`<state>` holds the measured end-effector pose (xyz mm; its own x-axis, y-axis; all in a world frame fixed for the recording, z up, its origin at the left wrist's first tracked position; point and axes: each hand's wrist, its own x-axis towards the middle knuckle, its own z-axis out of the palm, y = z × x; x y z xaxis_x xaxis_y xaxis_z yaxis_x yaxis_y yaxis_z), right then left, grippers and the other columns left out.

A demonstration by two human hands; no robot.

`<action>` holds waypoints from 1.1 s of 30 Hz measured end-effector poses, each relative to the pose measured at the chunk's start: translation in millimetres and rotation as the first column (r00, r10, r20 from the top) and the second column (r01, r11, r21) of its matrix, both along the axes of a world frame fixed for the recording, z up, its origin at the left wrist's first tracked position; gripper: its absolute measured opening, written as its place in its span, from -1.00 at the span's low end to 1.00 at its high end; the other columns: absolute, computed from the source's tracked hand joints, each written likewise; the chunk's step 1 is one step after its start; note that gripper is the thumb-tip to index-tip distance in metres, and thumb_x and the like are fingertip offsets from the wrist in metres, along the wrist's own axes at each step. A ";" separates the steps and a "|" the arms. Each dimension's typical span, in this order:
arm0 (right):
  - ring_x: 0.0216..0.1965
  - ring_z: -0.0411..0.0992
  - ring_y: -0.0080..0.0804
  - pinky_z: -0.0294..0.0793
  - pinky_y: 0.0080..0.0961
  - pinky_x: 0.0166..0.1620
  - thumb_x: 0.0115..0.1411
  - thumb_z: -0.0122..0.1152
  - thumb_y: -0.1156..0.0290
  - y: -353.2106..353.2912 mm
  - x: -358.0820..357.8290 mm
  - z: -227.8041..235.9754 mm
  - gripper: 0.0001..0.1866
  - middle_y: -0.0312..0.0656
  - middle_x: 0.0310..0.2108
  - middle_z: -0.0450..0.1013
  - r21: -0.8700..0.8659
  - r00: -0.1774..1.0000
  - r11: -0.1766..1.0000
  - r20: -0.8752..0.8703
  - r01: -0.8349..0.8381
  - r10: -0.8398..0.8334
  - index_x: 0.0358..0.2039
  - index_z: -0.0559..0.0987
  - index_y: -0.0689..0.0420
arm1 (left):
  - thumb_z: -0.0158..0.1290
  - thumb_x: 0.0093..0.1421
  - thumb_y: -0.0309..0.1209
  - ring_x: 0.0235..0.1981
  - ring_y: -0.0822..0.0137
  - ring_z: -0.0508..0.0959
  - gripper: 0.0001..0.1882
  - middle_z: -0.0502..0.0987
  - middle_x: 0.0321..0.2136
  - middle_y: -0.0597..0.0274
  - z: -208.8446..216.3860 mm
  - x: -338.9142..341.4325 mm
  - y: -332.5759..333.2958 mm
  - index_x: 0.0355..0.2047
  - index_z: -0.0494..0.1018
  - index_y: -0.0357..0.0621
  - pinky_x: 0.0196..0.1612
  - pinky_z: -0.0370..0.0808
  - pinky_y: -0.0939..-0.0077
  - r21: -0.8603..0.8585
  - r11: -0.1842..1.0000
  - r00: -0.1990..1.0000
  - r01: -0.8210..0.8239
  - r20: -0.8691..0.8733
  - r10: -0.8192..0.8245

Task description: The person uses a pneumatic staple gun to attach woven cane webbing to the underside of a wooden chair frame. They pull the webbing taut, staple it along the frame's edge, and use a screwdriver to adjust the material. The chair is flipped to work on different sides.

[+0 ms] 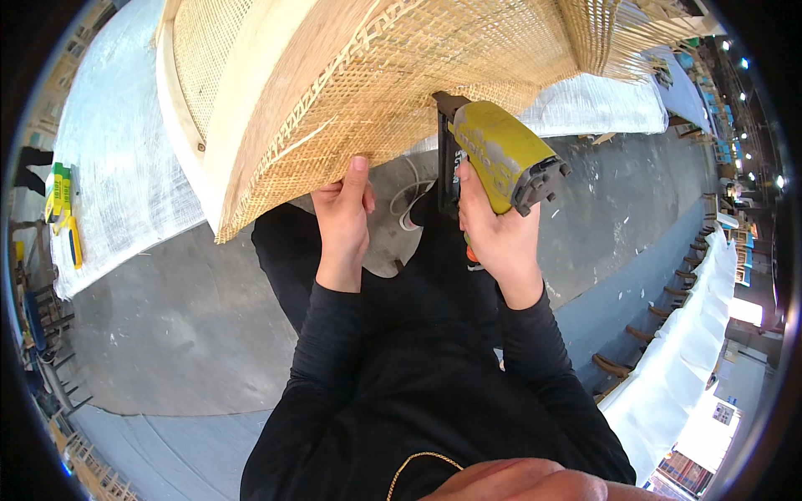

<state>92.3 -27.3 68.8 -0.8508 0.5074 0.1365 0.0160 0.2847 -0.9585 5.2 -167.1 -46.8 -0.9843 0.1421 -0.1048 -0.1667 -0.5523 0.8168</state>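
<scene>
A sheet of woven cane webbing (393,100) hangs over a curved pale wooden frame (259,100), its loose lower edge facing me. My left hand (342,221) is closed on that edge, thumb on top and fingers curled beneath. In my right hand (501,238) is a yellow-green staple gun (501,154) with a black magazine and a scuffed body. Its dark nose is close to the webbing; I cannot tell whether the two touch. Frayed cane strands (647,33) stick out at the far right of the sheet.
The frame lies on a table wrapped in whitish plastic film (125,150). At the table's left edge are green-and-yellow packs (58,192) and a yellow utility knife (73,240). A pale hose (409,196) lies on the grey floor. Wooden legs (614,365) line a white-covered row (668,359) on the right.
</scene>
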 end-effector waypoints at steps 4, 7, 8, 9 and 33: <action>-0.27 0.60 -0.46 0.56 -0.46 -0.18 0.24 0.33 0.61 4.1 -3.0 -0.7 -0.75 -0.12 -0.22 0.65 0.024 1.000 1.000 -0.006 -0.003 0.004 -0.06 0.62 0.37 | 0.09 0.49 -0.22 -0.68 0.56 0.27 -0.73 0.36 -0.64 0.45 -8.5 0.5 -1.4 -0.36 0.47 -0.06 -0.53 0.22 0.56 0.167 0.985 0.999 0.042 -0.020 -0.039; -0.29 0.59 -0.47 0.56 -0.46 -0.19 0.24 0.34 0.60 2.4 -2.1 -2.6 -0.76 -0.14 -0.24 0.65 -0.006 0.998 1.000 -0.066 -0.019 0.018 -0.09 0.63 0.37 | 0.04 0.51 -0.22 -0.69 0.56 0.25 -0.68 0.34 -0.67 0.45 -10.4 2.7 -1.4 -0.41 0.43 -0.05 -0.55 0.20 0.55 0.237 0.971 0.999 0.038 0.012 -0.042; -0.29 0.59 -0.48 0.56 -0.46 -0.20 0.24 0.34 0.60 2.3 -4.3 -1.8 -0.77 -0.15 -0.24 0.65 -0.015 0.996 1.000 -0.087 -0.026 0.025 -0.10 0.64 0.37 | 0.03 0.52 -0.22 -0.70 0.57 0.25 -0.67 0.33 -0.68 0.45 -7.7 2.8 0.3 -0.43 0.42 -0.04 -0.56 0.19 0.56 0.228 0.973 0.999 0.023 0.032 -0.031; -0.29 0.59 -0.48 0.56 -0.46 -0.20 0.24 0.34 0.60 0.1 -3.8 -1.2 -0.78 -0.15 -0.24 0.66 -0.027 0.996 0.999 -0.082 -0.036 0.034 -0.11 0.64 0.37 | 0.03 0.52 -0.23 -0.70 0.57 0.24 -0.67 0.32 -0.69 0.45 -5.6 3.5 0.9 -0.42 0.42 -0.04 -0.57 0.18 0.56 0.164 0.986 1.000 -0.006 0.013 0.004; -0.31 0.64 -0.42 0.57 -0.44 -0.21 0.23 0.31 0.59 -16.7 -0.3 -6.5 -0.85 -0.11 -0.31 0.67 0.015 0.991 0.998 -0.124 -0.056 0.057 -0.19 0.64 0.36 | 0.03 0.52 -0.16 -0.70 0.59 0.20 -0.65 0.21 -0.73 0.51 -7.1 8.3 -4.6 -0.44 0.39 0.03 -0.55 0.16 0.59 0.158 0.983 0.995 -0.090 0.056 0.082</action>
